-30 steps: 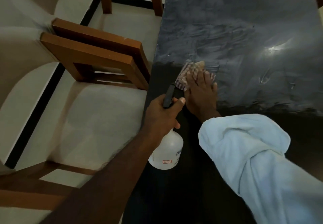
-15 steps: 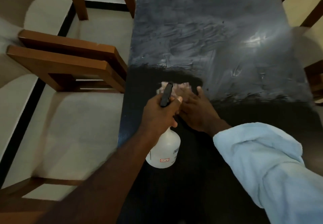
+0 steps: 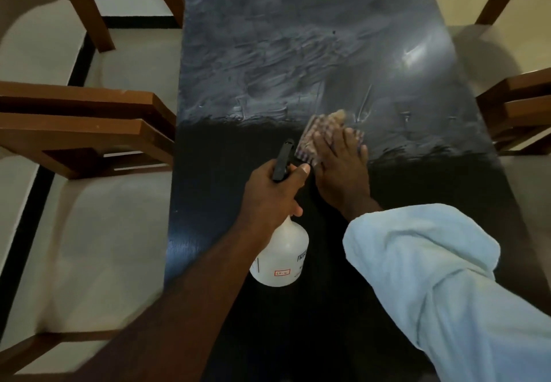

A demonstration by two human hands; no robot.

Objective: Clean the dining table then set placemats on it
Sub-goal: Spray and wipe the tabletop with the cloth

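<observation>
A long black dining table [image 3: 298,38] runs away from me, its far part streaked with wet smears and its near part dark. My right hand [image 3: 340,170] lies flat on a checked cloth [image 3: 319,131], pressing it onto the table at the edge of the smears. My left hand [image 3: 272,193] grips the black trigger head of a white spray bottle [image 3: 281,259], held upright just left of the cloth. A light blue rolled-up sleeve covers my right forearm. No placemats are in view.
Brown wooden chairs stand along the table: two on the left [image 3: 89,131], one far left [image 3: 98,0], and others on the right [image 3: 518,107]. The floor [image 3: 104,226] is pale with a black strip.
My right hand has slid the cloth to the right and slightly away across the table. The left hand still holds the bottle. The view has shifted left, showing the right-hand chairs.
</observation>
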